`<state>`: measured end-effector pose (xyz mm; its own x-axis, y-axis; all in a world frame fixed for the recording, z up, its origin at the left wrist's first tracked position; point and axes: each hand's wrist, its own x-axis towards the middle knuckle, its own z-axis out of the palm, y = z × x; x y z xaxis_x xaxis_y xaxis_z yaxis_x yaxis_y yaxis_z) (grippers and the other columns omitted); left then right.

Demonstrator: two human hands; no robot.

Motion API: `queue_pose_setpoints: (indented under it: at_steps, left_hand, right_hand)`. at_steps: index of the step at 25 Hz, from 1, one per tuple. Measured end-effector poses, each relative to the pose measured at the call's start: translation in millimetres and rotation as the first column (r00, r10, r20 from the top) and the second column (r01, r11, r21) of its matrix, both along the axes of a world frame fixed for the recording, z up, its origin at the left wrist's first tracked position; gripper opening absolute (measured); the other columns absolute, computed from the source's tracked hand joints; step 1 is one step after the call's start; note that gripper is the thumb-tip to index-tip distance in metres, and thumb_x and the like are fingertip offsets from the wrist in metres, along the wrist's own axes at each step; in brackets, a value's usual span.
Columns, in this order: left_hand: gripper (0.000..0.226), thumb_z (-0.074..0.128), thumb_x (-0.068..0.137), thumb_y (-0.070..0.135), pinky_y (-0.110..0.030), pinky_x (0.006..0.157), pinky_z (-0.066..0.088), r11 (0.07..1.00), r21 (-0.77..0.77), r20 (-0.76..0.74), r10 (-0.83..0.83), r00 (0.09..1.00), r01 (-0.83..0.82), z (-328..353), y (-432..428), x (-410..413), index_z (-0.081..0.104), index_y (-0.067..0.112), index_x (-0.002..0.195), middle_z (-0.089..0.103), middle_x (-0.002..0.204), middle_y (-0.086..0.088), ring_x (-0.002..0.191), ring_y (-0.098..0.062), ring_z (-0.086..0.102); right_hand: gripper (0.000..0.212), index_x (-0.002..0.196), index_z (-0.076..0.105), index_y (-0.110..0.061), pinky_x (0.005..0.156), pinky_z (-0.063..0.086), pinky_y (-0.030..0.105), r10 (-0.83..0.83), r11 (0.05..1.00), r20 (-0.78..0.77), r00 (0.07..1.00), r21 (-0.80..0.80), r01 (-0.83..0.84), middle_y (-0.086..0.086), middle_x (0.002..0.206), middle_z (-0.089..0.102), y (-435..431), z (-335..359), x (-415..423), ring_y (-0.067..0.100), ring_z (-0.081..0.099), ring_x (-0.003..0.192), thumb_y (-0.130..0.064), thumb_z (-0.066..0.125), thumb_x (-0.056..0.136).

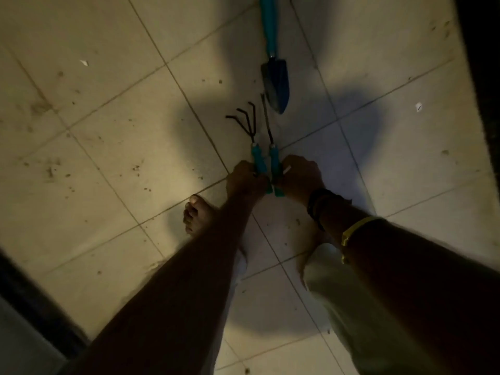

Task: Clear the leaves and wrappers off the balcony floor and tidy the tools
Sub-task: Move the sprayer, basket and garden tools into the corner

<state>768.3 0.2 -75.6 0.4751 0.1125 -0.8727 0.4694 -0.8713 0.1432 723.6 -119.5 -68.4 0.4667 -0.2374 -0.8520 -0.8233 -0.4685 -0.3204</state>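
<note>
Two small garden tools with teal handles lie side by side on the tiled balcony floor. My left hand (244, 180) grips the handle of the hand rake (247, 123), whose black claw prongs point away from me. My right hand (299, 177) grips the handle of the thin black weeder (266, 123) and also pinches a small white scrap. A blue trowel (276, 85) with a teal handle lies just beyond the two tool tips, blade toward me.
Small white wrapper scraps lie at the upper left (84, 62) and the right (418, 106). Bits of leaf and dirt speckle the tiles (108, 171). My bare foot (196, 216) stands below my left hand. A dark wall edge (481, 104) runs down the right side.
</note>
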Motion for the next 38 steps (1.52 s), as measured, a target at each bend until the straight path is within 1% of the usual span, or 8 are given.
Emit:
queue_pose_setpoints:
  at_steps: [4,11,16,20,23,26,32,38]
  left_hand:
    - [0.042,0.072,0.089,0.042,-0.035,0.084,0.058,0.997,-0.071,0.064,0.03,0.998,-0.026,131,17,3,0.063,0.015,0.12,0.069,0.116,-0.004,0.103,-0.024,0.067]
    - [0.033,0.083,0.079,0.039,-0.031,0.067,0.061,0.951,-0.302,0.154,0.114,0.981,-0.063,449,-12,3,0.066,0.019,0.098,0.073,0.101,-0.004,0.088,-0.021,0.071]
    - [0.037,0.081,0.08,0.036,-0.04,0.08,0.062,0.898,-0.397,0.242,-0.099,0.965,0.191,568,-20,-48,0.067,0.014,0.107,0.073,0.105,-0.006,0.095,-0.023,0.071]
    - [0.032,0.08,0.081,0.027,-0.046,0.081,0.062,0.772,-0.514,0.228,-0.298,0.927,0.375,613,-21,-100,0.071,0.01,0.107,0.074,0.104,-0.009,0.094,-0.027,0.071]
    - [0.021,0.079,0.074,0.03,-0.049,0.082,0.062,0.649,-0.557,0.242,-0.47,0.849,0.518,639,-32,-151,0.069,0.016,0.085,0.072,0.094,-0.013,0.093,-0.033,0.072]
    - [0.02,0.081,0.079,0.026,-0.046,0.079,0.063,0.543,-0.559,0.272,-0.594,0.757,0.627,655,-51,-213,0.064,0.018,0.086,0.069,0.091,-0.007,0.089,-0.027,0.07]
    - [0.016,0.08,0.081,0.024,-0.046,0.08,0.063,0.289,-0.532,0.297,-0.817,0.495,0.796,666,-103,-360,0.066,0.016,0.084,0.07,0.091,-0.007,0.087,-0.025,0.07]
    - [0.018,0.079,0.081,0.026,-0.046,0.078,0.062,0.014,-0.457,0.37,-0.906,0.204,0.889,658,-158,-530,0.069,0.011,0.082,0.068,0.08,-0.003,0.082,-0.027,0.069]
  right_hand:
    - [0.039,0.109,0.066,-0.015,0.086,0.06,0.046,-0.279,0.956,-0.035,0.96,0.08,0.281,0.008,0.11,0.07,-5,122,-10,0.027,0.068,0.102,-0.03,0.085,0.078]
    - [0.036,0.107,0.068,-0.016,0.079,0.064,0.045,-0.644,0.752,0.01,0.765,0.195,0.63,0.01,0.111,0.072,-35,414,-54,0.024,0.074,0.092,-0.024,0.087,0.077]
    - [0.024,0.104,0.067,-0.013,0.085,0.062,0.05,-0.844,0.529,0.079,0.531,0.286,0.799,0.019,0.111,0.071,-25,557,-121,0.032,0.073,0.096,-0.013,0.081,0.084]
    - [0.016,0.105,0.068,-0.006,0.083,0.063,0.046,-0.945,0.327,0.128,0.301,0.397,0.858,0.022,0.107,0.071,9,620,-205,0.037,0.072,0.099,-0.008,0.073,0.09]
    - [0.021,0.107,0.064,0.005,0.068,0.058,0.038,-0.982,0.175,0.147,0.121,0.438,0.882,0.021,0.087,0.065,33,643,-280,0.03,0.064,0.074,-0.009,0.069,0.093]
    - [0.024,0.114,0.062,0.001,0.057,0.058,0.028,-0.985,-0.039,0.129,-0.114,0.479,0.877,0.01,0.071,0.062,47,659,-349,0.016,0.063,0.058,-0.011,0.069,0.094]
    - [0.022,0.113,0.063,-0.002,0.069,0.064,0.031,-0.848,-0.388,0.104,-0.52,0.547,0.742,0.007,0.071,0.074,57,668,-499,0.015,0.074,0.066,-0.012,0.071,0.094]
    - [0.004,0.097,0.064,-0.003,0.083,0.061,0.037,-0.671,-0.521,0.141,-0.728,0.61,0.598,0.014,0.087,0.065,40,658,-657,0.023,0.068,0.079,-0.007,0.067,0.095]
